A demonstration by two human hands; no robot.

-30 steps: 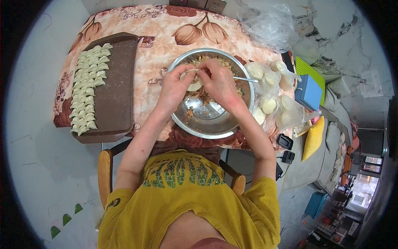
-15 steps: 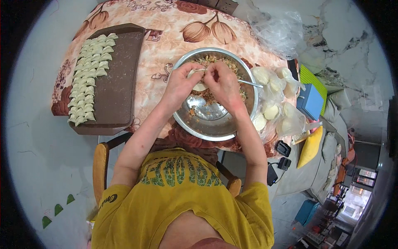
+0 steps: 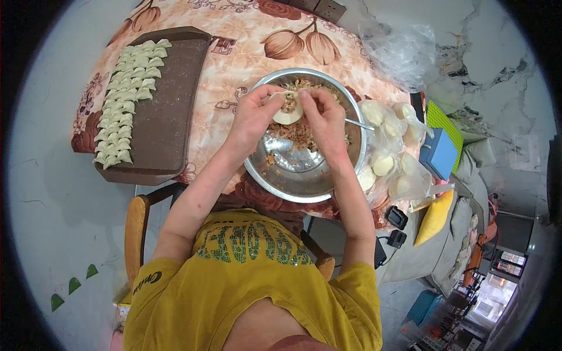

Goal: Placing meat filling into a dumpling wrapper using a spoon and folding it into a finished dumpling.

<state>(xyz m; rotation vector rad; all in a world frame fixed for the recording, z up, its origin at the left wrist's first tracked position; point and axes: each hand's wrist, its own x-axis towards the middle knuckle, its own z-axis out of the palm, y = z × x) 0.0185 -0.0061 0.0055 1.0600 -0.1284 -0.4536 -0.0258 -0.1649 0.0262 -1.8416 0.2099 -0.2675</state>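
Note:
Above a wide steel bowl (image 3: 293, 192), my two hands hold one round dumpling wrapper (image 3: 287, 117) with a dab of chopped filling on it. My left hand (image 3: 256, 114) pinches its left edge between thumb and fingers. On the other side, my right hand (image 3: 323, 120) grips the upper right edge. The wrapper is spread and not folded shut. Loose filling (image 3: 301, 136) lies in the bowl beneath, and a spoon's metal handle (image 3: 359, 124) leans over the right rim. Rows of folded dumplings (image 3: 126, 102) cover the left part of a brown tray (image 3: 170, 111).
Right of the bowl are plastic bags (image 3: 404, 178) with round wrappers (image 3: 383, 165). A crumpled clear bag (image 3: 404, 50) sits at the far right of the flowered tablecloth (image 3: 234, 64). Beyond stand a blue box (image 3: 439, 153) and small black devices (image 3: 397, 217). A wooden chair arm (image 3: 136, 228) shows at lower left.
My hands have parted slightly, and the wrapper between them now shows its filling, which they mostly covered before. The whole view has shifted a little.

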